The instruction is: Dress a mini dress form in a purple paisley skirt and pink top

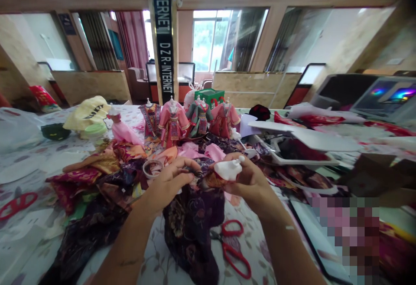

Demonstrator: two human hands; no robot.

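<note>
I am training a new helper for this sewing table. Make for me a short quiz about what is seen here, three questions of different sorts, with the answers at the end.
1. True or false: the right hand holds a small white mannequin.

2. Which tool lies on the tablecloth, just beside the dark floral fabric that hangs below the hands?
a) a measuring tape
b) red-handled scissors
c) a seam ripper

3. Fill in the colour: the box behind the row of dressed miniature mannequins is mainly ____.

Key: 1 true; 2 b; 3 green.
</note>
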